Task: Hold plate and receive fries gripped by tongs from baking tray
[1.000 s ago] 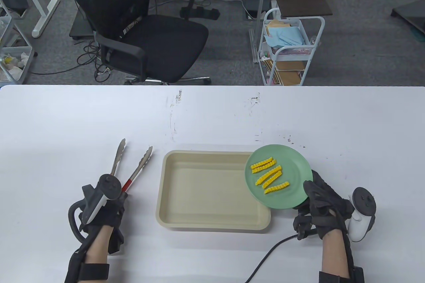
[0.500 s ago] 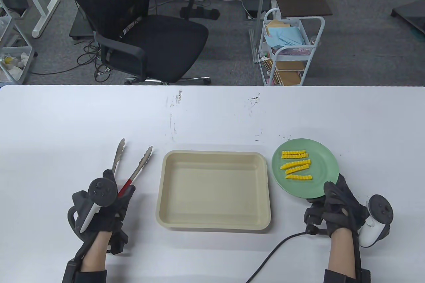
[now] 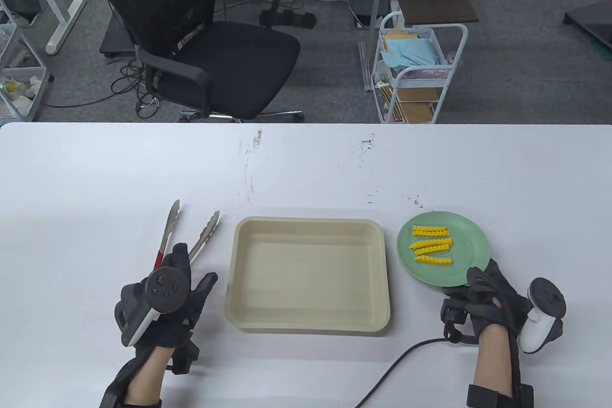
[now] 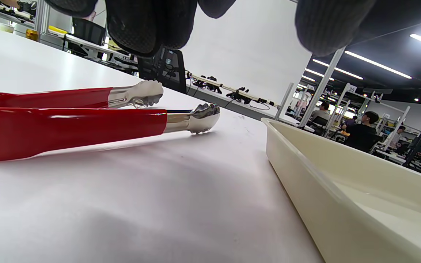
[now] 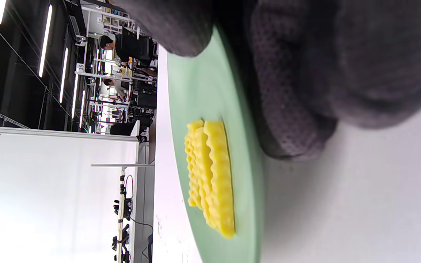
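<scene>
The green plate (image 3: 472,238) with several yellow crinkle fries (image 3: 432,245) sits low at the table, just right of the empty beige baking tray (image 3: 306,274). My right hand (image 3: 466,283) grips the plate's near rim, thumb on top. In the right wrist view my fingers (image 5: 294,91) clamp the plate (image 5: 203,91) beside the fries (image 5: 210,175). The red-handled metal tongs (image 3: 205,233) lie on the table left of the tray. My left hand (image 3: 193,267) hovers over their handle end with fingers spread, not touching. The left wrist view shows the tongs (image 4: 68,124) lying flat under my fingers (image 4: 152,25).
The tray's wall (image 4: 305,164) stands close to the right of the tongs. A black cable (image 3: 392,365) runs over the table's front edge toward my right hand. An office chair (image 3: 201,44) and a cart (image 3: 416,73) stand beyond the far edge.
My right hand carried the plate right, off the tray's right corner, and lowered it beside the tray. My left hand let go of the tongs, drew back a little and spread its fingers.
</scene>
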